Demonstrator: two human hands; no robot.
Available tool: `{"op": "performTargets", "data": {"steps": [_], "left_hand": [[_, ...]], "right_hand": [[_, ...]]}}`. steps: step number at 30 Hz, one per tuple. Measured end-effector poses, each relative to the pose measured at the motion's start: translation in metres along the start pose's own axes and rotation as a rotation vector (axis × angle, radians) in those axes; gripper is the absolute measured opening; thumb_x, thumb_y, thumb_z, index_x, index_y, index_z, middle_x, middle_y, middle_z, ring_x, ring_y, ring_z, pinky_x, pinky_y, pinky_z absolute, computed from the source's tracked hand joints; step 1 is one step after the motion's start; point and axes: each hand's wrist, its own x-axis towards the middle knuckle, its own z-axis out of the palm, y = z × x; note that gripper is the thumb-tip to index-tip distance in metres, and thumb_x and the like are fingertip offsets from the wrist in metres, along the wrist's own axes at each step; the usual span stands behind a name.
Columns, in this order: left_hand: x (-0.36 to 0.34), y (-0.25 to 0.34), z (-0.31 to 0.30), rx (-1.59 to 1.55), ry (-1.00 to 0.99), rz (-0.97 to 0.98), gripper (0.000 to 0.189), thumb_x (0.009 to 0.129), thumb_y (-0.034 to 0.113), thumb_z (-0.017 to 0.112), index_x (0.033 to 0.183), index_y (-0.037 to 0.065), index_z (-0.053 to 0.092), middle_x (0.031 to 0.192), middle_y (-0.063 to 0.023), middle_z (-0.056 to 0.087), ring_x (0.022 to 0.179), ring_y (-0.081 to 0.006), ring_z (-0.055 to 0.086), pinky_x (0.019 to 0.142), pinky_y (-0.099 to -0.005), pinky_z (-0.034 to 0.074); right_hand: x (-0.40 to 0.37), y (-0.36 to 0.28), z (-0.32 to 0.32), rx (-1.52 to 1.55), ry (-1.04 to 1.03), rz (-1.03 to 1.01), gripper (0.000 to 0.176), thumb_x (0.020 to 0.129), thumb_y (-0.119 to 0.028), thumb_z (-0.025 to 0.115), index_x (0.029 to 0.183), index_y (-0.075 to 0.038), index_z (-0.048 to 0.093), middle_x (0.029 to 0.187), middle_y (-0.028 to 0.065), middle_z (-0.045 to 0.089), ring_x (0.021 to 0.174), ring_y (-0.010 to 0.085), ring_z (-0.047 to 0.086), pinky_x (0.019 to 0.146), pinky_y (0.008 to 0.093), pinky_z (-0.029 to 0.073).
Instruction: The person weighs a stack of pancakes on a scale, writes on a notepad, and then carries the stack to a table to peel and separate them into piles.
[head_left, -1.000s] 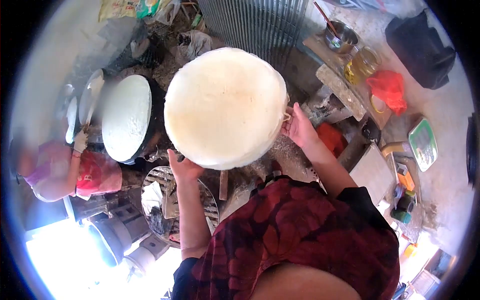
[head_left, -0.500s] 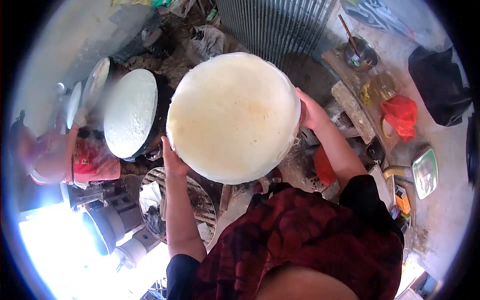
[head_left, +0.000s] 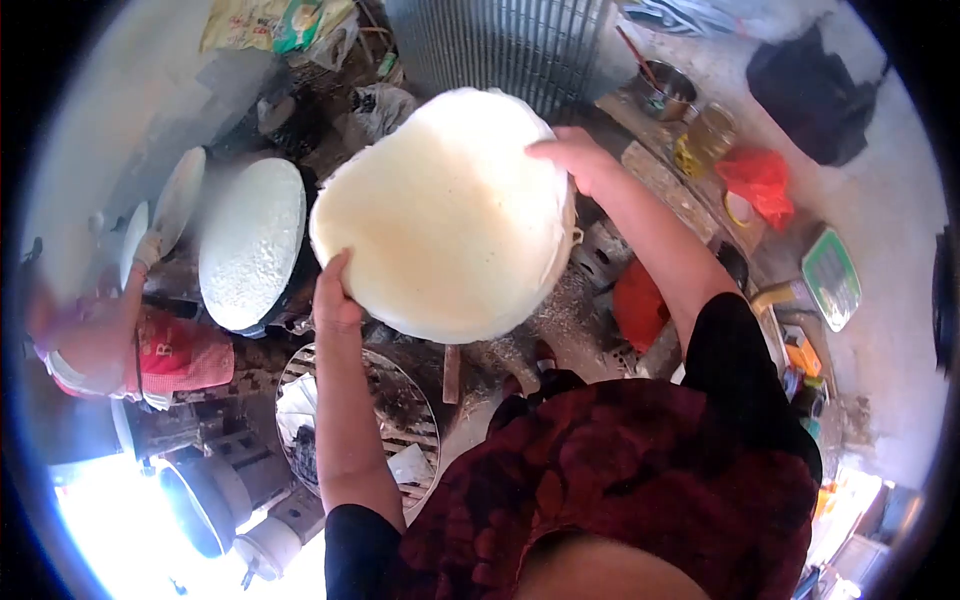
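Observation:
A thick stack of large, round, pale thin pancakes (head_left: 440, 225) is held up in front of me. Its surface is cream with a light-brown tint, and ragged layers show along the right edge. My left hand (head_left: 338, 297) grips the near left rim, thumb on top. Across from it, my right hand (head_left: 582, 160) is closed on the upper right rim, with the thumb over the top and the other fingers hidden beneath. The stack bends, its middle dipping between my hands.
Left, a person in a red apron (head_left: 180, 350) works beside a round griddle (head_left: 252, 245) covered in pale batter. Below the stack stands a round slatted rack (head_left: 425, 440) holding papers. On the right, a plank shelf bears a metal pot (head_left: 668, 95), a jar (head_left: 712, 130) and a red bag (head_left: 758, 180).
The stack has moved slightly left and up, and it now sags where it looked flat before. My right hand has come higher on its rim. The co-worker's hand has shifted near a round lid.

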Motion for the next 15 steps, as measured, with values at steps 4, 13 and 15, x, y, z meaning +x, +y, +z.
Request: {"op": "performTargets", "data": {"steps": [4, 13, 15], "left_hand": [[-0.03, 0.022, 0.024, 0.11, -0.106, 0.034, 0.04, 0.078, 0.016, 0.055, 0.113, -0.001, 0.043, 0.104, -0.0134, 0.055, 0.093, -0.0249, 0.054, 0.082, -0.0358, 0.044], [-0.124, -0.029, 0.12, 0.359, -0.33, -0.167, 0.041, 0.081, 0.017, 0.05, 0.117, -0.002, 0.04, 0.111, -0.0153, 0.05, 0.101, -0.0258, 0.051, 0.085, -0.0368, 0.043], [-0.123, -0.063, 0.125, 0.427, -0.39, -0.19, 0.042, 0.08, 0.017, 0.051, 0.116, -0.001, 0.041, 0.111, -0.0144, 0.051, 0.101, -0.0256, 0.05, 0.086, -0.0365, 0.043]], "right_hand": [[-0.053, -0.013, -0.008, 0.038, 0.096, -0.063, 0.039, 0.066, -0.011, 0.066, 0.1, 0.005, 0.054, 0.091, 0.0158, 0.06, 0.079, 0.0252, 0.06, 0.072, 0.0363, 0.049], [-0.234, 0.07, -0.087, 0.418, 0.385, -0.134, 0.039, 0.068, -0.009, 0.065, 0.102, 0.005, 0.052, 0.093, 0.0142, 0.06, 0.079, 0.0226, 0.06, 0.072, 0.0357, 0.049], [-0.267, 0.103, -0.113, 0.38, 0.502, -0.052, 0.038, 0.068, -0.01, 0.065, 0.101, 0.005, 0.053, 0.092, 0.0137, 0.06, 0.078, 0.0219, 0.06, 0.071, 0.0346, 0.049]]}}
